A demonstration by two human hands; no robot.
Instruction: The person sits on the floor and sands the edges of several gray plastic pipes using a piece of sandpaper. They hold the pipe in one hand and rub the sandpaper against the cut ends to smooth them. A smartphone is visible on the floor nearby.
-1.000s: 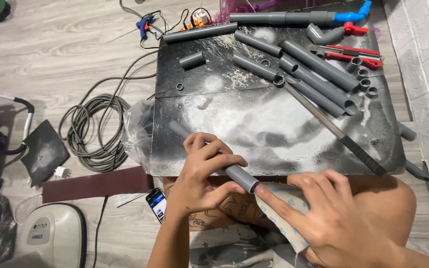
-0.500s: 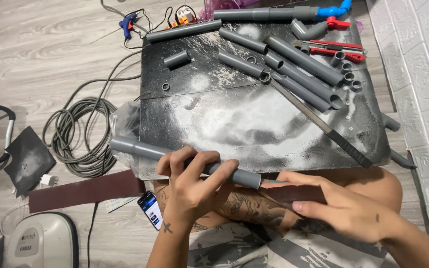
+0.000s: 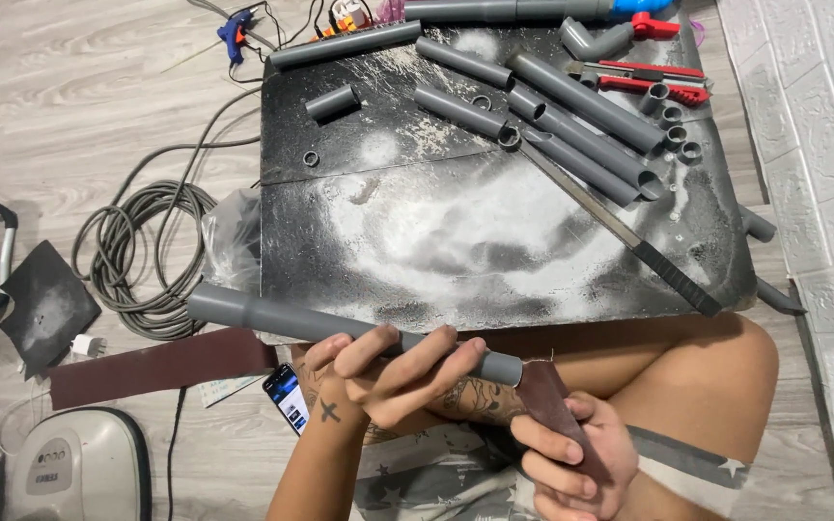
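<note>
Grey plastic pipe runs level across the lap just below the dusty black board, its middle gripped by the left hand, while the right hand pinches dark red sandpaper against its right end.

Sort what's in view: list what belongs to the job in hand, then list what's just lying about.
In hand: grey pipe, held by left hand; sandpaper, held by right hand at the pipe's end.

Lying about: cut pipes, file, red cutter, glue gun, cable coil, phone.
</note>
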